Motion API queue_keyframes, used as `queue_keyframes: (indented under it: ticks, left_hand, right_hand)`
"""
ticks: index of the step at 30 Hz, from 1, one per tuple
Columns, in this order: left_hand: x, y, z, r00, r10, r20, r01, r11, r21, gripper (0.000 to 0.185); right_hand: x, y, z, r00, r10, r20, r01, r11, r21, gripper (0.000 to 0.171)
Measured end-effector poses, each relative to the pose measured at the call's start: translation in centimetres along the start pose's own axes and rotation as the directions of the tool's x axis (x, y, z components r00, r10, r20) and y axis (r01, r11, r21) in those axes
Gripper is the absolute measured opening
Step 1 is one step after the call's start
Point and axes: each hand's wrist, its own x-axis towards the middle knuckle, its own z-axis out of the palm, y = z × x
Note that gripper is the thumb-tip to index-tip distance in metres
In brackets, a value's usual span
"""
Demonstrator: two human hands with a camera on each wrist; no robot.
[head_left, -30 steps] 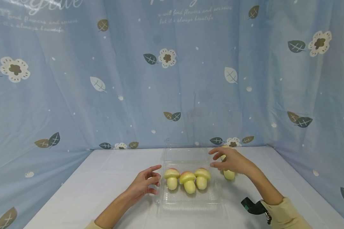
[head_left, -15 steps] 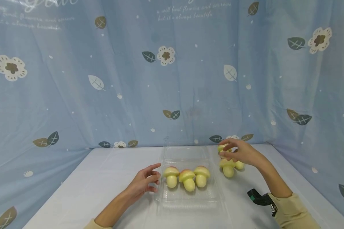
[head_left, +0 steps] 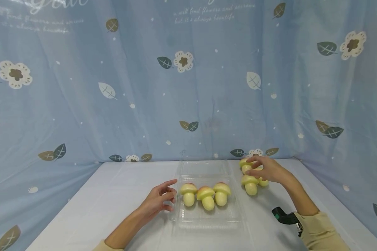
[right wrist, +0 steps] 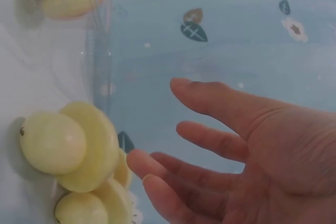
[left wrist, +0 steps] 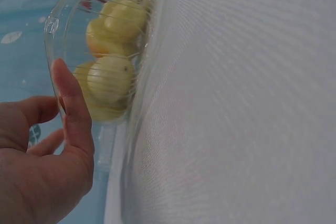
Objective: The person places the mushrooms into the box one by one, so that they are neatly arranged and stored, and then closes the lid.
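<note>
Three pale yellow mushrooms (head_left: 206, 199) with reddish cap tops lie side by side in a clear plastic box (head_left: 208, 217), whose lid is folded back. My left hand (head_left: 158, 199) is at the box's left side with fingers loosely bent; in the left wrist view its fingertips touch the clear rim (left wrist: 51, 24). My right hand (head_left: 268, 169) hovers above several more mushrooms (head_left: 250, 188) to the right of the box. It holds nothing, and its fingers are spread and slightly bent in the right wrist view. It partly hides the mushrooms at the back.
A white cloth (head_left: 122, 184) covers the table. Behind it hangs a blue curtain (head_left: 138, 69) printed with leaves and flowers. A black wrist device (head_left: 284, 217) sits at the right sleeve.
My right hand has moved right, away from the box's edge, to over the loose mushrooms. The left hand stays by the box, and the three mushrooms in the box have not moved.
</note>
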Motion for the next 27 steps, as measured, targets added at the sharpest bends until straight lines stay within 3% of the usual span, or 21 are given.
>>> queue_keyframes:
  ticks: [19,27]
  left_hand:
    - [0.1,-0.1,0.0,1.000,-0.009,-0.006,0.009,1.000,-0.001,0.065]
    - [0.0,-0.1,0.1,1.000,0.012,-0.026,-0.012,1.000,0.015,0.065]
  right_hand:
    - [0.4,1.4,1.0,0.986,0.164,0.024,-0.164,0.986,0.003,0.064]
    - [0.0,1.8,1.8,0.990,0.140,0.008,-0.139,0.989,-0.057,0.055]
